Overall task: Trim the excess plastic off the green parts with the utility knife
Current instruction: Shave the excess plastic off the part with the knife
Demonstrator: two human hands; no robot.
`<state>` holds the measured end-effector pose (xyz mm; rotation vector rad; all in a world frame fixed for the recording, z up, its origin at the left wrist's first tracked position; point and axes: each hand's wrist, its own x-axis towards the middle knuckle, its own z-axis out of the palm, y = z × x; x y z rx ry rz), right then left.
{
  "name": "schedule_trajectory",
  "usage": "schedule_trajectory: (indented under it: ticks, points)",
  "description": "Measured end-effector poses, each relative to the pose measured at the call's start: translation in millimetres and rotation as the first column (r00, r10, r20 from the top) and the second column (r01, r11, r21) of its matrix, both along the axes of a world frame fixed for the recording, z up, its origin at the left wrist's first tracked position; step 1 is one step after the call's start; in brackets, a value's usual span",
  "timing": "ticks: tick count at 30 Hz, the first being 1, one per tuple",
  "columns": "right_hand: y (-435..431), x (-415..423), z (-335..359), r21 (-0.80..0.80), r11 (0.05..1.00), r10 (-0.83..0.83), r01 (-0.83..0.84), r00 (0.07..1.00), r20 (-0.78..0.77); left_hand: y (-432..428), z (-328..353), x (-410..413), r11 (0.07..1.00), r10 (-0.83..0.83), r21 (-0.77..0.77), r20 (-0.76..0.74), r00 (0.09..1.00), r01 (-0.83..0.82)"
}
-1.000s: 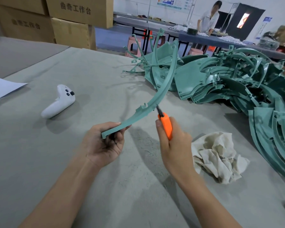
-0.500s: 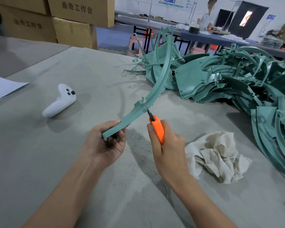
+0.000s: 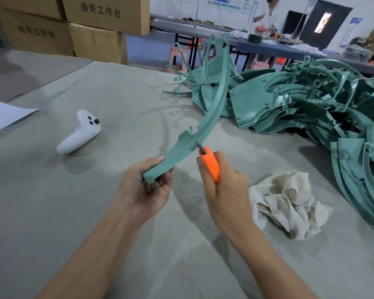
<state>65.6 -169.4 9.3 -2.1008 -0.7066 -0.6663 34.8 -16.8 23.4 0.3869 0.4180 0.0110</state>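
My left hand (image 3: pixel 146 188) grips the near end of a long curved green plastic part (image 3: pixel 212 117), which rises up and away over the table. My right hand (image 3: pixel 222 188) holds an orange utility knife (image 3: pixel 211 164), thumb along its body. The short blade touches the part's right edge, just above my left hand. A big pile of similar green parts (image 3: pixel 311 108) lies at the back right.
A crumpled beige rag (image 3: pixel 289 203) lies right of my right hand. A white game controller (image 3: pixel 79 132) sits on the grey table cover (image 3: pixel 52 212) at the left, white paper (image 3: pixel 4 115) at the far left edge. Cardboard boxes (image 3: pixel 91 29) stand behind; a person works at a far table.
The knife has slid down the part's right edge toward my left hand. The part's far end has tipped more upright. My left hand keeps its hold.
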Motion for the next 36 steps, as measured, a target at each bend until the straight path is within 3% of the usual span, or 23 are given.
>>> schedule_trajectory:
  ticks: [5,17,24,30,36]
  points:
    - [-19.1,21.5,5.2,0.101,0.991,-0.083,0.085,0.996,-0.019,-1.8,-0.2,-1.4,1.0,-0.019,0.004,-0.039,0.999,0.019]
    - [1.9,-10.9,-12.1,-0.122,0.99,0.074,-0.075,0.997,-0.007,-1.9,0.7,-2.1,0.997,0.043,-0.065,-0.003,0.999,-0.043]
    - [-8.0,8.1,1.7,0.088,0.996,0.005,-0.001,0.999,-0.036,-2.6,0.5,-2.9,1.0,-0.002,-0.028,-0.014,1.0,0.002]
    - [-3.0,1.9,0.5,0.065,0.997,0.04,-0.041,0.999,0.019,-0.2,-1.8,-2.9,0.997,-0.009,-0.083,-0.008,1.0,0.008]
    - [-6.5,-0.1,-0.7,0.09,0.995,0.052,-0.049,0.998,-0.03,-1.9,-2.3,-2.9,0.997,-0.023,-0.077,-0.008,1.0,0.023]
